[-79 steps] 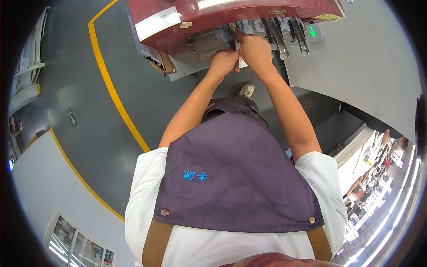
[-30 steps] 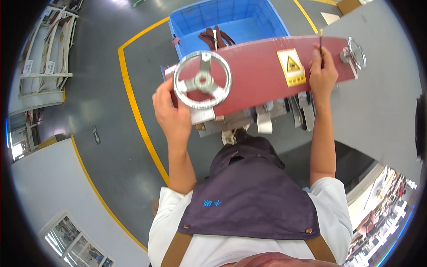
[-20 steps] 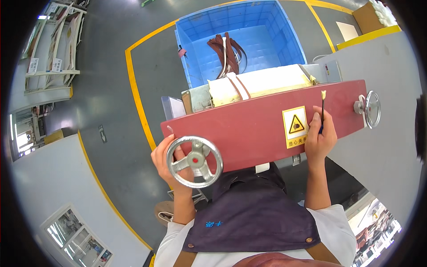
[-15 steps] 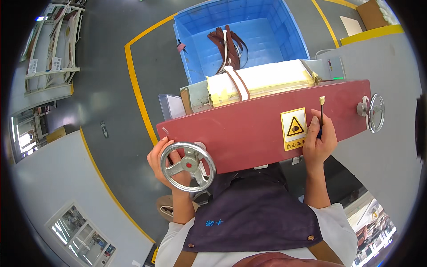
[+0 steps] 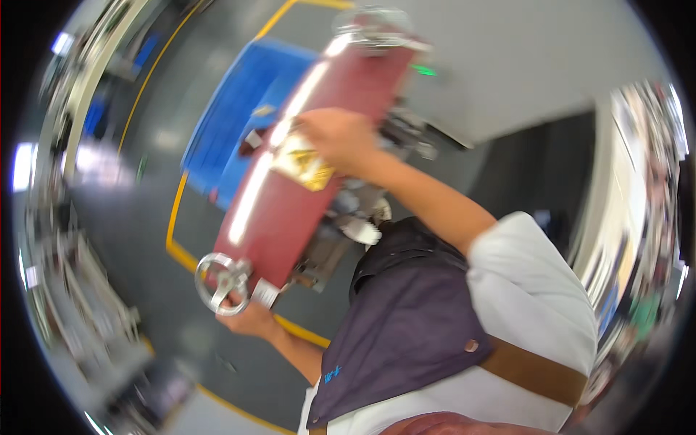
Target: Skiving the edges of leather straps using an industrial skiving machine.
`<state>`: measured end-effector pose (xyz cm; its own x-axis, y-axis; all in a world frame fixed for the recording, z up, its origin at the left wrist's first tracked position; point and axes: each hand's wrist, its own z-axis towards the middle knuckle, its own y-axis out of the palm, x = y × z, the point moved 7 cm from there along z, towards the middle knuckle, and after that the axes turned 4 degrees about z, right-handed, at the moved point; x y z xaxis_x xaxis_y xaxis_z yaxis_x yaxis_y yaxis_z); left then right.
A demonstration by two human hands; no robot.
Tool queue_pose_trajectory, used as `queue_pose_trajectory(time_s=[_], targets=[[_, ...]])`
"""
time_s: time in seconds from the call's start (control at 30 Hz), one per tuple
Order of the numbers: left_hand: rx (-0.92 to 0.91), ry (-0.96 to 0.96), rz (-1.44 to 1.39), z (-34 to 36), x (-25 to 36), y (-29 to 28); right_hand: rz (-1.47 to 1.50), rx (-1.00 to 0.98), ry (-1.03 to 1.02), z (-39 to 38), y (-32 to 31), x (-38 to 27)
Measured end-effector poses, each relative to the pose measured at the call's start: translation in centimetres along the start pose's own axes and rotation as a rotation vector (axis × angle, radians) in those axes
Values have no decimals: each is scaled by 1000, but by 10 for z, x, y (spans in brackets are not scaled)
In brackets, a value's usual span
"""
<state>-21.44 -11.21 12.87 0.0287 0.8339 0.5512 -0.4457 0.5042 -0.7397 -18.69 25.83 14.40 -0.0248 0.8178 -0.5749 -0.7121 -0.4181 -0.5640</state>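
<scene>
My left hand (image 5: 250,319) is at the near handwheel (image 5: 222,283), its fingers curled round the lower rim. Over the long dark-red machine panel (image 5: 279,232), my right hand (image 5: 341,141) is closed and smeared by motion. It lies beside the yellow-and-white warning sticker (image 5: 304,165); what its fingers hold is hidden. A second handwheel (image 5: 373,32), badly blurred, sits at the panel's far end. Behind the panel, the blue bin (image 5: 225,123) shows in part, with a dark brown strip (image 5: 249,145) at the panel's edge.
Metal machine parts (image 5: 355,199) stick out between the panel and my dark apron (image 5: 406,333). Yellow lines (image 5: 174,217) mark the grey floor round the bin. Racks (image 5: 80,290) stand at the left, and a dark mat or surface (image 5: 540,188) lies at the right.
The whole view has swung round, so the panel now slants steeply, and it is blurred. My right arm reaches across the panel. The dark-handled brush seen in my right hand no longer shows clearly.
</scene>
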Motion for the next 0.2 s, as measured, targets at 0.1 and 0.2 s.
queue_pose_trajectory(time_s=[0.1, 0.2], targets=[[4, 123, 53, 1, 0, -8, 273, 48, 174, -30, -11, -7], [-83, 286, 10, -3, 8, 3, 287, 162, 301, -96, -58, -18]])
